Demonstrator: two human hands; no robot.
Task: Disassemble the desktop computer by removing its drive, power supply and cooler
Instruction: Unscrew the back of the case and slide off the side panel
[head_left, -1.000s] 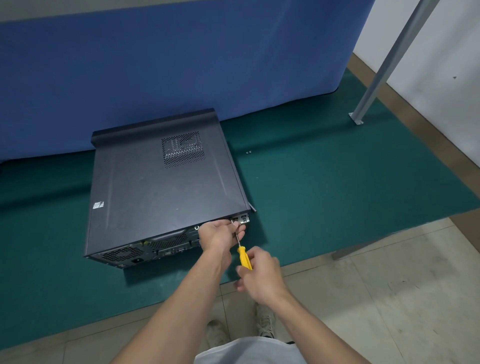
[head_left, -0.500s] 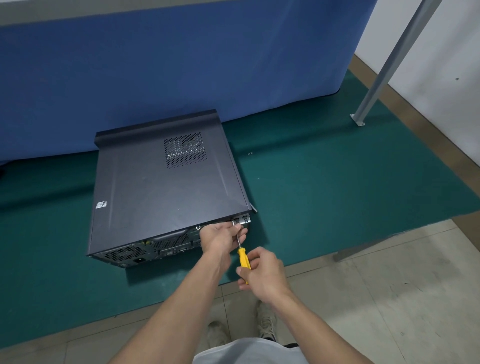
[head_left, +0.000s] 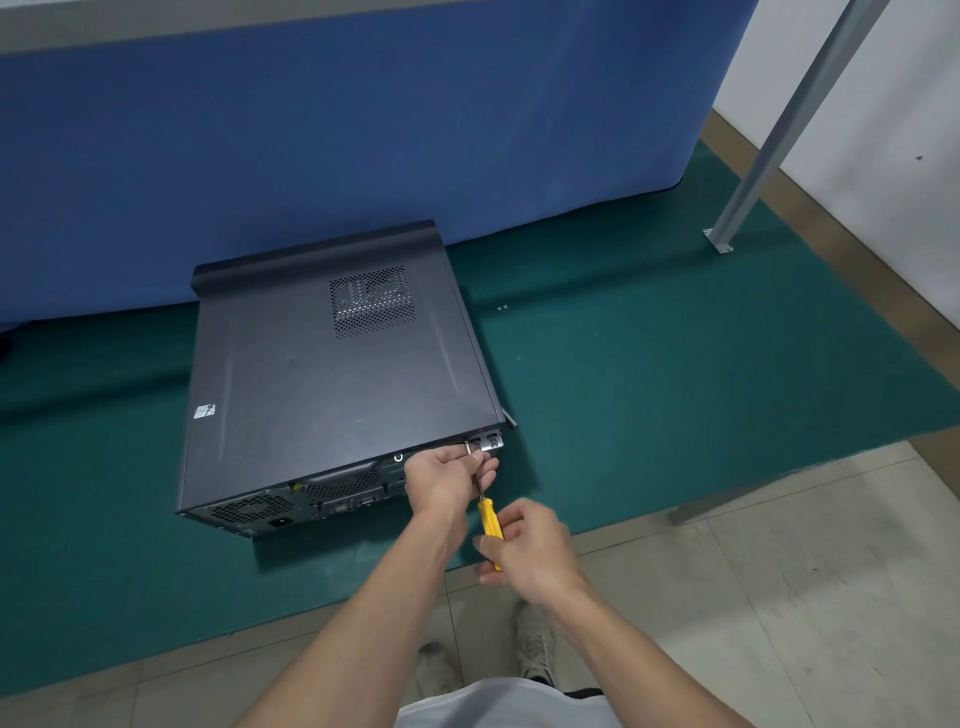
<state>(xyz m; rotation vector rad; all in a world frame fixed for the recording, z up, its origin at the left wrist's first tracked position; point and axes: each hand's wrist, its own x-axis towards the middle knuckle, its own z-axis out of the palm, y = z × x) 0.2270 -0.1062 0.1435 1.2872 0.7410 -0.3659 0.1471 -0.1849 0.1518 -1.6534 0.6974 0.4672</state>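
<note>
head view, entry one: desktop computer, a dark tower lying on its side on the green mat, rear panel facing the person, side cover on, vent grille showing on top. the drive, power supply and cooler are sitting inside, out of sight.

entry two: left hand, fingers curling at the rear right corner just beside the silver bracket and pinching the thin shaft of the screwdriver (the tip itself is hiding behind the fingers).

entry three: right hand, wrapping around the yellow handle, nearer the person.

entry four: two small screws lying on the mat, well apart from the case, toward the blue cloth. a metal post is standing at the right.

handling note, as judgement: the case is looking like stiff sheet metal, heavy, likely sharp-edged, and sitting steady on the mat. the cover is probably best taken by its rear lip. the inner parts are likely fragile, so the power supply is best held by its box, the drive by its edges and the cooler by its frame, not its fins.
</note>
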